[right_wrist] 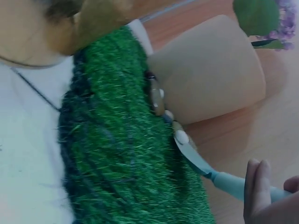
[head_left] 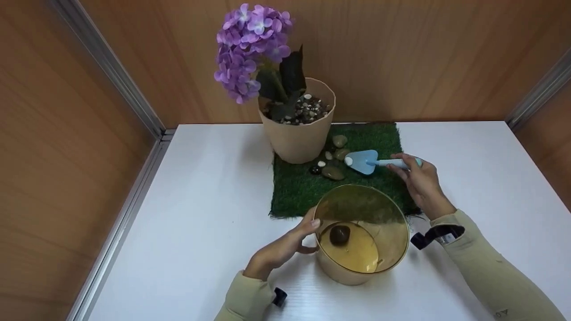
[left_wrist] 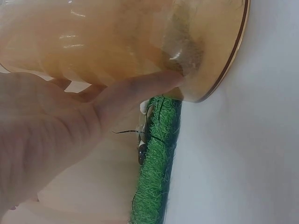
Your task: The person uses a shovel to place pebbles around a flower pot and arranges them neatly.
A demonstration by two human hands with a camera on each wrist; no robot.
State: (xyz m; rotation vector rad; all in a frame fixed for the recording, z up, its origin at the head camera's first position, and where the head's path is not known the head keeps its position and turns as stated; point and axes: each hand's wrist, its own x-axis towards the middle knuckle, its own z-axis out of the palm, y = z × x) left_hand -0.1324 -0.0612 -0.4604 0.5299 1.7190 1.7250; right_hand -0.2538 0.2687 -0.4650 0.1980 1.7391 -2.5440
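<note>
My right hand (head_left: 421, 180) pinches the handle of a light blue hand trowel (head_left: 363, 162), held over the grass mat. A white pebble (right_wrist: 182, 137) rests on the tip of its blade. Nearer to me, my left hand (head_left: 285, 240) holds the left side of a see-through amber tub (head_left: 392, 249), its thumb along the wall. Inside the tub, on its floor, lies a dark round stone (head_left: 340, 235). Several brown, white and black stones (head_left: 333, 173) lie on the mat, just left of the blade.
Behind the stones stands a beige flowerpot (head_left: 296, 138) with a purple flower (head_left: 252, 49) and gravel. Its base overlaps the green grass mat (head_left: 294, 191). The white table (head_left: 200, 200) is bounded by wooden panels (head_left: 401, 58) at the back and sides.
</note>
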